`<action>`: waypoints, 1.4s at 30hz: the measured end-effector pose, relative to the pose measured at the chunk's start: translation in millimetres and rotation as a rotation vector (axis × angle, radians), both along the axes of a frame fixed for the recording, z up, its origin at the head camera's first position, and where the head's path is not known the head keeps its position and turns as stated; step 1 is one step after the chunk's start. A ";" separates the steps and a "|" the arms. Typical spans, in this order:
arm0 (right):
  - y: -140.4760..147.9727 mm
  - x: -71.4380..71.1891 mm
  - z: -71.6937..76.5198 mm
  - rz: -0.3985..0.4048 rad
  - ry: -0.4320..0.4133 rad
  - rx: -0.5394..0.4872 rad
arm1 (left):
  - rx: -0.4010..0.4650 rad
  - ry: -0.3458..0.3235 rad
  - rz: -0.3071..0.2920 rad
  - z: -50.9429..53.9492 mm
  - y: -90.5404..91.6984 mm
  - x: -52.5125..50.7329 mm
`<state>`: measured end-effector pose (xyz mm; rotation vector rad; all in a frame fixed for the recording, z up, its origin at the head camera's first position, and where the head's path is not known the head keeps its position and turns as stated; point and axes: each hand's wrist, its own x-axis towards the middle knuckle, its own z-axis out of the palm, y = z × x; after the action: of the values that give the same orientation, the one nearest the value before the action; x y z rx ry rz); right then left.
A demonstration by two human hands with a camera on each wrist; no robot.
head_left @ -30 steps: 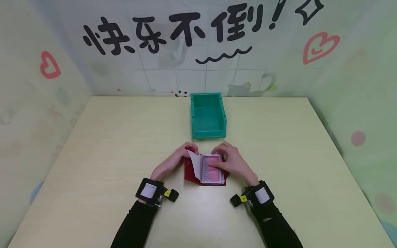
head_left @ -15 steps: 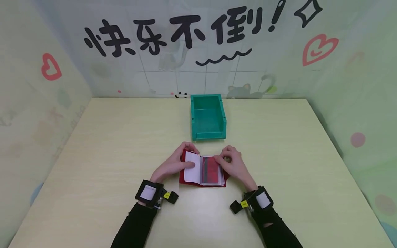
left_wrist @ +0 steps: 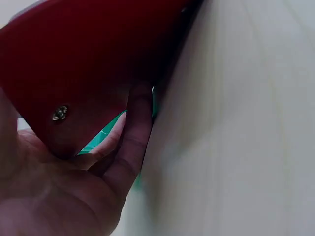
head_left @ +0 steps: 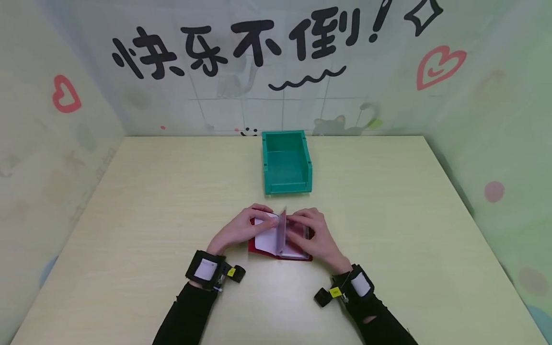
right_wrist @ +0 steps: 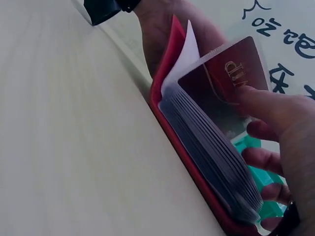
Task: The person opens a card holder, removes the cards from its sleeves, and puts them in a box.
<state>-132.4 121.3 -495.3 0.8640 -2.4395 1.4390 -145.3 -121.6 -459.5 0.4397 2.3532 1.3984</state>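
Observation:
A red card holder (head_left: 252,246) lies spread open near the middle of the table. My left hand (head_left: 236,231) grips its left cover, thumb on the white inner page (head_left: 266,240). In the left wrist view, fingers of that hand (left_wrist: 64,196) reach behind the red cover (left_wrist: 88,59), which has a metal snap. My right hand (head_left: 321,242) holds a raised clear sleeve (head_left: 281,235). The right wrist view shows the thumb of the right hand (right_wrist: 295,115) on that sleeve's dark red card (right_wrist: 220,73), above a stack of clear sleeves (right_wrist: 211,152).
A green open-topped bin (head_left: 287,187) stands beyond the hands, towards the back of the pale wooden table (head_left: 172,191). Printed wall panels with dark lettering and hearts border the back and both sides.
A sleeve that lay flat on the right side now stands up near the spine. My right hand has moved left with it, and my left thumb has shifted up towards the spine.

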 end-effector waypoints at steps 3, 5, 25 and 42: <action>-8.1 3.0 -0.6 -0.029 0.095 0.110 | -0.032 -0.044 0.014 4.0 1.9 0.3; -12.4 5.1 0.5 -0.064 0.128 0.168 | -0.029 -0.070 0.010 5.5 1.4 0.2; -2.3 1.8 17.1 -0.196 -0.005 0.411 | 0.180 -0.367 0.074 -0.4 -34.9 -1.8; -47.6 4.0 56.6 -0.176 -0.373 0.476 | 0.168 -0.356 0.175 -5.0 -25.6 1.7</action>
<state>-128.4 73.7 -438.7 0.4594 -3.1214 1.0470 -143.6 -147.2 -464.4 0.0201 2.0335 1.6092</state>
